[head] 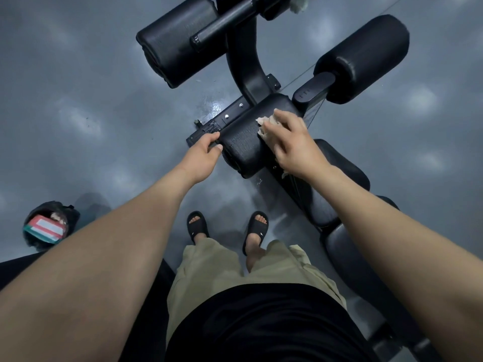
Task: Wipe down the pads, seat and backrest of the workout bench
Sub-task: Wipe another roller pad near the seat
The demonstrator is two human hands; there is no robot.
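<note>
Beneath right hand: a pale cleaning cloth [265, 125], bunched and pressed onto the top of the near roller pad [245, 142]. It shows past the fingertips and again at the heel of the palm.
Right hand [291, 142]: fingers are extended and laid over the cloth, bearing down rather than clenching. Judged to be the working hand, mid-wipe.
Left hand [205, 152]: thumb and curled fingers grip the left end of the same pad, next to the frame bracket [209, 126]. Judged to be steadying the pad so it does not turn under wiping pressure.
Beyond both hands: far-left roller pad [177, 40] and far-right roller pad [363, 58], either side of the black upright [245, 61]. A second pale rag [298, 5] sits at the top, partly cut off.
Behind right wrist: seat [345, 158], then backrest [332, 246], both running back under the right forearm. The cloth touches neither.
Well out from left forearm: dark bag [49, 218] on the grey floor [78, 100], with a striped packet in its mouth.
Below hands: feet in black slides [198, 226].
Progress: cannot tell which surfaces are finished. Seat and backrest judged to be still outstanding.
</note>
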